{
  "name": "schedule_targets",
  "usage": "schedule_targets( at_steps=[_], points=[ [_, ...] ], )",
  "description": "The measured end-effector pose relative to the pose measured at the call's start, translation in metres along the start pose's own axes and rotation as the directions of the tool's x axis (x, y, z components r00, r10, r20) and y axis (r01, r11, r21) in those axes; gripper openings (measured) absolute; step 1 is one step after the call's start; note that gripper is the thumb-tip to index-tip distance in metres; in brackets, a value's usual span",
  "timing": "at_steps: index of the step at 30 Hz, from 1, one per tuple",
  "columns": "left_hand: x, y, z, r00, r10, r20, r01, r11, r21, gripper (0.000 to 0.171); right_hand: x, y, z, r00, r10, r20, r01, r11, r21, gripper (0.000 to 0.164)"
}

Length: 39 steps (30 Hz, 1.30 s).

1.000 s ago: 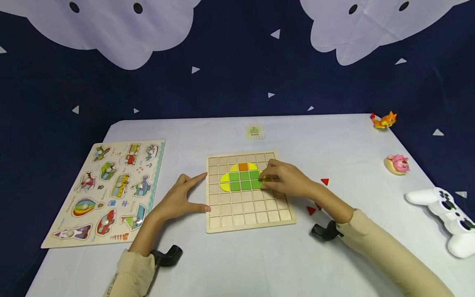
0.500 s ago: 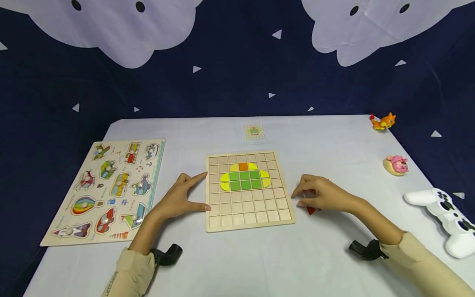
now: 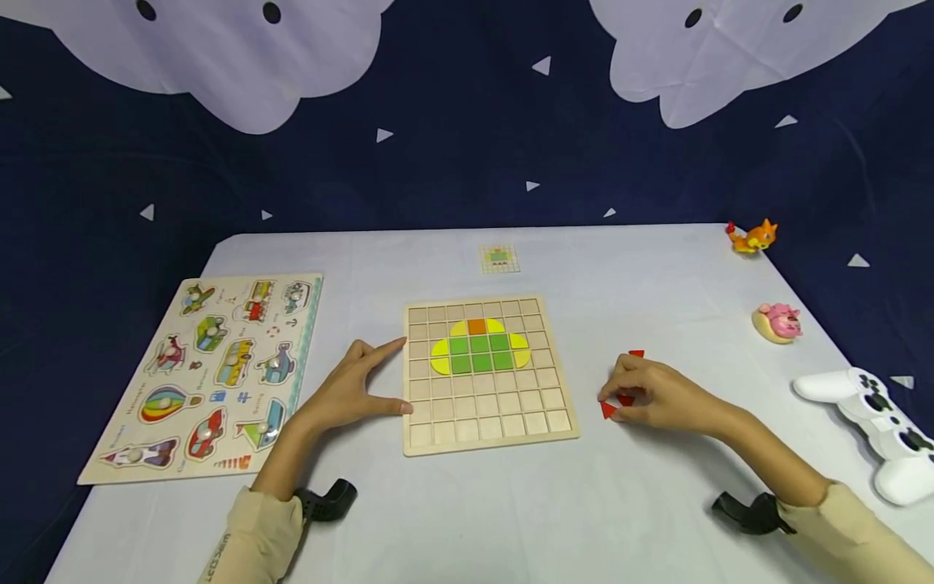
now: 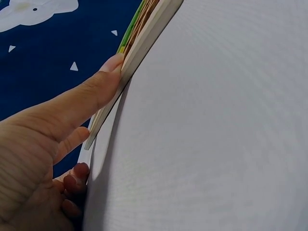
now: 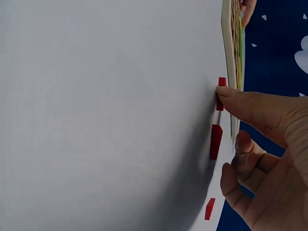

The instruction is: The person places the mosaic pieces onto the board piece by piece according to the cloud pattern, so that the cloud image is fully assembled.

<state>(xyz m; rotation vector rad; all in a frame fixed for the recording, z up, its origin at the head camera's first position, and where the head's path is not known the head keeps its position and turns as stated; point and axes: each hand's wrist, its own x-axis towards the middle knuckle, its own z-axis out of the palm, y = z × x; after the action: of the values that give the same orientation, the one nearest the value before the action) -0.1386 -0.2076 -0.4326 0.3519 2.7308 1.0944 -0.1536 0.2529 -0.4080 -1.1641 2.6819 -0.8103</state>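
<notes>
A wooden grid board (image 3: 496, 426) lies flat in the middle of the table. Set in its cells are several green squares (image 3: 480, 344), yellow rounded pieces (image 3: 520, 349) and an orange square (image 3: 477, 327). My left hand (image 3: 349, 391) touches the board's left edge with thumb and index finger spread apart and fairly straight. To the right of the board, my right hand (image 3: 660, 395) pinches a red triangle (image 5: 221, 94) at the table surface, thumb on its near side. Two more red triangles lie by that hand, one (image 5: 216, 142) close to it and one (image 5: 210, 209) farther off.
A small pattern card (image 3: 499, 259) lies behind the board. On the left is a wooden vehicle puzzle (image 3: 212, 373). Along the right side are a white game controller (image 3: 871, 430), a pink figurine (image 3: 779, 323) and an orange figurine (image 3: 755, 238). A dark blue curtain hangs behind.
My right hand has left the board's right side, where a yellow rounded piece now shows, and moved right to the red triangles. My left hand has stayed at the board's edge.
</notes>
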Motion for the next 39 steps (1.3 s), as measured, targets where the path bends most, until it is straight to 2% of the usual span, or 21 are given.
schedule_targets(
  at_steps=[10, 27, 39],
  points=[
    [0.0, 0.0, 0.0, 1.0, -0.006, 0.002, 0.006, 1.0, 0.001, 0.103, 0.002, -0.006, 0.005, 0.999, 0.039, -0.028, -0.04, 0.998, -0.05, 0.025],
    [0.0, 0.0, 0.0, 1.0, 0.007, -0.001, -0.007, 1.0, -0.006, 0.103, 0.005, -0.003, 0.013, 0.991, -0.069, -0.115, 0.054, 0.99, -0.13, 0.019],
    [0.001, -0.002, 0.001, 1.0, 0.009, -0.001, -0.009, 1.0, 0.001, 0.103, 0.023, -0.011, 0.011, 0.986, -0.085, -0.141, 0.074, 0.994, -0.085, 0.019]
  ],
)
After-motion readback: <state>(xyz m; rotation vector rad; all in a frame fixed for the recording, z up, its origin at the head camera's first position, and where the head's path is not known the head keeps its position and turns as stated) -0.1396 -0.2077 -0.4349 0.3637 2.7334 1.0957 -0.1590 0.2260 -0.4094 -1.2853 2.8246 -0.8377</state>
